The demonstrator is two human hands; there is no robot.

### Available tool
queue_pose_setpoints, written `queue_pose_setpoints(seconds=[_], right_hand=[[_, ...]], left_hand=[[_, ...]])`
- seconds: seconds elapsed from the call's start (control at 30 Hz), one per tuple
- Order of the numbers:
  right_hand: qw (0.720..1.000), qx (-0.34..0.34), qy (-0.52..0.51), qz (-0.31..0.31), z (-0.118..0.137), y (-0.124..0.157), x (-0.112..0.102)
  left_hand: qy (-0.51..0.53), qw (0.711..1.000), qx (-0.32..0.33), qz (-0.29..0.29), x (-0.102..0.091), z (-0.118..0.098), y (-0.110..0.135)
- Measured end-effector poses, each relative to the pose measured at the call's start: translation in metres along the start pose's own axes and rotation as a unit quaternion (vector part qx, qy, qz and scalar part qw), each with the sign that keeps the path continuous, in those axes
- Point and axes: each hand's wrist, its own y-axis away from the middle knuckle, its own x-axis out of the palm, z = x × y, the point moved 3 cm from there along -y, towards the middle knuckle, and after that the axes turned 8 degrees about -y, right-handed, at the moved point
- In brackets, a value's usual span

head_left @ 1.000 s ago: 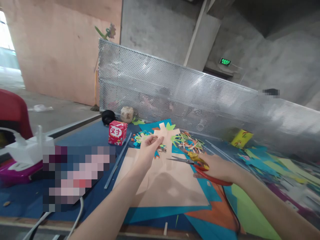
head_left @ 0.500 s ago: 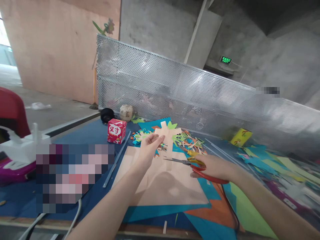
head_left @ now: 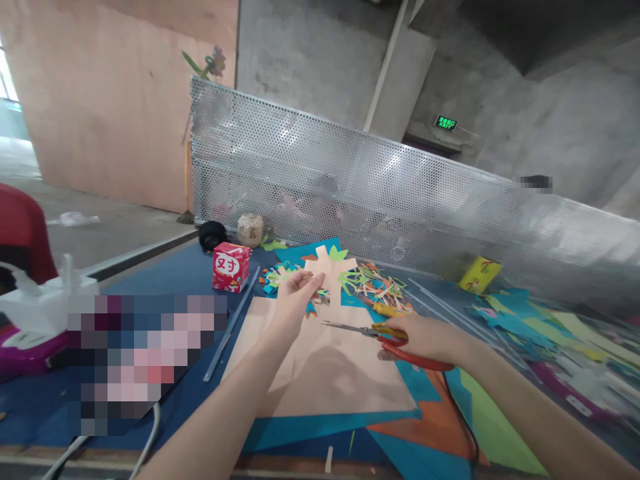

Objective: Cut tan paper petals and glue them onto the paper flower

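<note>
My left hand pinches a tan paper cutout shaped like a cross and holds it upright above the table. My right hand grips red and yellow scissors, whose closed blades point left toward the cutout's lower end. Under both hands lies a large tan paper sheet on blue, orange and green sheets.
A red printed box stands left of the cutout beside a long clear strip. Paper scraps are piled behind, before a perforated metal screen. A yellow box sits at right, a white and purple device at far left.
Both hands and the scissors have shifted slightly left in view as the camera moved. The grips on cutout and scissors are unchanged.
</note>
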Motion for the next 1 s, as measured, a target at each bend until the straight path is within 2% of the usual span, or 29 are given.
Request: queue_pose_setpoints(seconds=[0.43,0.57,0.73,0.9,1.0], right_hand=[[0.991,0.004,0.129,-0.045,-0.005,-0.005,-0.001],[0.989,0.050,0.132,-0.046,-0.011,-0.011,0.010],[0.988,0.086,0.097,-0.088,-0.018,-0.022,0.033],[0.992,0.050,0.059,-0.099,-0.025,-0.027,0.040],[0.988,-0.018,0.047,-0.146,-0.017,-0.025,0.033]], left_hand=[[-0.016,1.000,0.004,-0.003,0.001,0.001,0.000],[0.012,0.999,0.012,-0.040,-0.004,0.001,-0.002],[0.041,0.997,0.017,-0.062,-0.010,0.004,-0.005],[0.035,0.997,0.008,-0.065,-0.012,0.007,-0.007],[0.028,0.998,0.011,-0.062,-0.011,0.008,-0.008]])
